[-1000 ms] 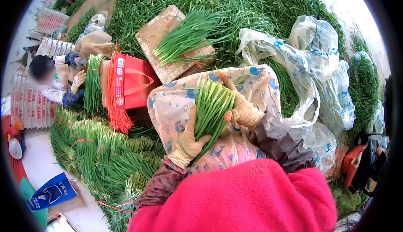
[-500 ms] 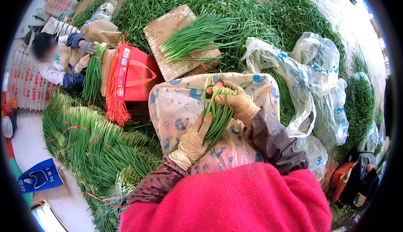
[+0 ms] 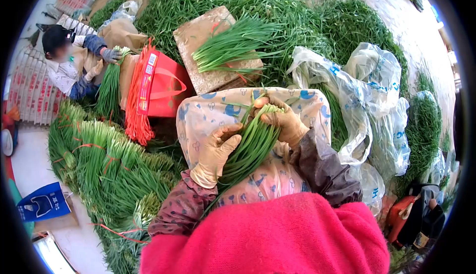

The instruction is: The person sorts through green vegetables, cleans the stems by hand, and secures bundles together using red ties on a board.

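My right hand, in a pale glove with a bare fingertip showing, is closed round the pale-ended top of a bunch of green chives. The leaves hang down toward my lap. Against the left side of the bunch is my gloved left hand, its fingers bent and the thumb apart from them, with nothing visible between. A few stray stems stick out near the top of the bunch. Both hands are above a cushion-like surface covered in patterned plastic.
A board bears loose chives. Left of it stands a red bag with orange ties. Tied bunches are piled at left. A co-worker holds another bunch. Clear plastic bags lie at right.
My left hand has come off the lower leaves, moved up and left, and its fingers have loosened. The leaves spread more widely. My right hand keeps hold of the top.
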`<state>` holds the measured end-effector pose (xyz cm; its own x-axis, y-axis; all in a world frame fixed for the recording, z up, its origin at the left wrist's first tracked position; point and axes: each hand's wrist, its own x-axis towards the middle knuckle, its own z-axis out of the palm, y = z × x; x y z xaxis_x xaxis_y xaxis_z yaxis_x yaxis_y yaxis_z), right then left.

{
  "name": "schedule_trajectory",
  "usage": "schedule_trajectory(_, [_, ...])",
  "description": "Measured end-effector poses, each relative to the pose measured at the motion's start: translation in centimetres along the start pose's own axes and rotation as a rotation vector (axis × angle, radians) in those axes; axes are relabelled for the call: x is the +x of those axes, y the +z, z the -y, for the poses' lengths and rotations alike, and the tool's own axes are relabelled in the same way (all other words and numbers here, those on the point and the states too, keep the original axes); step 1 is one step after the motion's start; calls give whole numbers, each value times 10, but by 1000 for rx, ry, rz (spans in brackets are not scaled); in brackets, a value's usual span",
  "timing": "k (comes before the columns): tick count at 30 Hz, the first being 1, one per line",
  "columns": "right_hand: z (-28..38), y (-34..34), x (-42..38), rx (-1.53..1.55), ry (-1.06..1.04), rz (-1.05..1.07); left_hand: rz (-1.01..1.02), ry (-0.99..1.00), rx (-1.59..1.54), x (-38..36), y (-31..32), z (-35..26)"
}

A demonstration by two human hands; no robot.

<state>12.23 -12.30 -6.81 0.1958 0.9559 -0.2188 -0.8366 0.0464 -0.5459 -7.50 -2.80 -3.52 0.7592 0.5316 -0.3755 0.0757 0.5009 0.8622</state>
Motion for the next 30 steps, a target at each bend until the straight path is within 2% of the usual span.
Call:
schedule_trajectory(2, [1,0,0,-13,11,12,-91,53,108,8,11,-1])
schedule_trajectory(8, [4,-1,-3,-66,-14,46,-151,96,182,18,25,6])
schedule_trajectory(10, [0,-6,-3,-60,-40,70,-208,201,320,18,26,10])
schedule_trajectory(12, [-5,-1,-3,-17,-81,-89,-253,169,212,18,23,17])
schedule_trajectory(13, [-7,3,-3,-9,-138,-75,-298,138,101,17,20,19])
schedule_trajectory(14, [-9,0,-4,-13,-147,-71,-292,146,101,16,17,19])
schedule_trajectory(16, [-13,-10,-1,-6,-124,-68,-165,190,464,15,9,17])
schedule_trajectory(18, [-5,-2,-6,56,-70,-35,-125,246,464,15,10,11])
schedule_trajectory(20, [-2,0,-4,61,-127,-23,-25,162,507,18,4,4])
schedule_trajectory(21, [11,8,-3,18,-118,-108,-46,113,503,18,1,1])
schedule_trajectory(23, [53,16,9,-135,-260,-230,-60,92,564,23,-17,2])
schedule_trajectory(24, [81,15,15,-217,-350,-293,-98,162,695,25,-19,-8])
schedule_trajectory(25, [106,6,26,-364,-525,-418,-179,341,895,29,-39,2])
schedule_trajectory(26, [144,28,19,-512,-666,-338,-190,403,942,26,-38,-14])
schedule_trajectory(28, [196,75,6,-674,-970,-383,-172,428,895,30,-61,-8])
schedule_trajectory(30, [229,104,-4,-968,-1140,-225,-231,418,683,36,-84,0])
